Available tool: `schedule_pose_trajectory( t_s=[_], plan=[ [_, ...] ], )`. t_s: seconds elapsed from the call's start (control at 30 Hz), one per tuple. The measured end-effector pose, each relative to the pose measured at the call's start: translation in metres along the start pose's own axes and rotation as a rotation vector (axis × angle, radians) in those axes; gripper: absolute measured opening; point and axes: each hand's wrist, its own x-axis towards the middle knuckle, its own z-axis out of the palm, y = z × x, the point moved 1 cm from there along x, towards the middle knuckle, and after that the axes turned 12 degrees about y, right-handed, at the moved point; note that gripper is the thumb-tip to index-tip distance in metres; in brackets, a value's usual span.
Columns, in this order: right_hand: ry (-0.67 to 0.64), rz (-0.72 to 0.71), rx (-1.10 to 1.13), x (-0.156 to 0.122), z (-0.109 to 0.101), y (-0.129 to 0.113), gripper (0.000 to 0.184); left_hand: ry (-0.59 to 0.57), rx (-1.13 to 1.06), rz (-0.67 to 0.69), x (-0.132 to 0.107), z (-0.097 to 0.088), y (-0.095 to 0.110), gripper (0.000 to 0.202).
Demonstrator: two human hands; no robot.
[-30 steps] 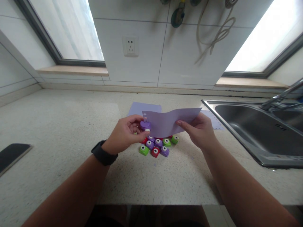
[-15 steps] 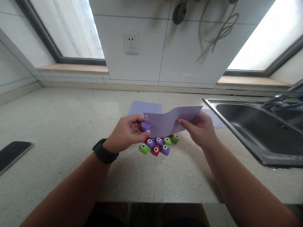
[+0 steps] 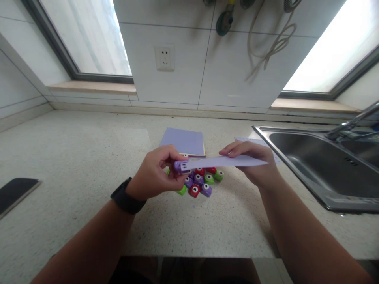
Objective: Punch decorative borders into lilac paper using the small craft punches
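My left hand, with a black watch on its wrist, grips a purple craft punch between thumb and fingers. The left end of a lilac paper sheet sits at the punch's slot, where small cut shapes show. My right hand pinches the sheet's right part, which is seen nearly edge-on. Below the paper, several small green, red and purple craft punches with white buttons are grouped on the counter. My left hand and the paper hide some of them.
Behind my hands lies a stack of coloured paper, lilac on top. Another lilac sheet with punched edges rests by the steel sink. A dark flat object is at the far left of the speckled counter.
The sheet has tilted from facing me to nearly edge-on, and the punch has turned with it. My right hand has rolled over with its fingers now above the paper.
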Motion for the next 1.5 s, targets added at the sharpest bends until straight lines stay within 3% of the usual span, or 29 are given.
schedule_pose_trajectory(
  t_s=[0.17,0.43,0.6,0.83,1.33,1.5],
  plan=[
    [-0.076,-0.046,0.034,0.002,-0.005,-0.008,0.016,-0.027,0.138,0.245,0.000,0.000,0.011,0.039],
    [-0.194,-0.149,0.043,0.008,-0.007,-0.031,0.014,-0.067,0.084,0.389,-0.006,-0.002,0.044,0.041],
    [-0.279,-0.221,0.053,0.010,-0.008,-0.047,0.014,-0.078,0.053,0.353,-0.010,-0.006,0.053,0.023],
    [-0.312,-0.202,0.036,0.010,-0.006,-0.048,0.015,-0.071,0.035,0.335,-0.007,-0.003,0.052,0.015],
    [-0.299,-0.188,0.037,0.008,-0.006,-0.043,0.014,-0.180,-0.019,0.313,-0.009,0.003,0.045,0.030],
    [-0.297,-0.204,0.009,0.009,-0.007,-0.044,0.012,-0.167,-0.028,0.335,-0.008,0.001,0.041,0.035]
  ],
)
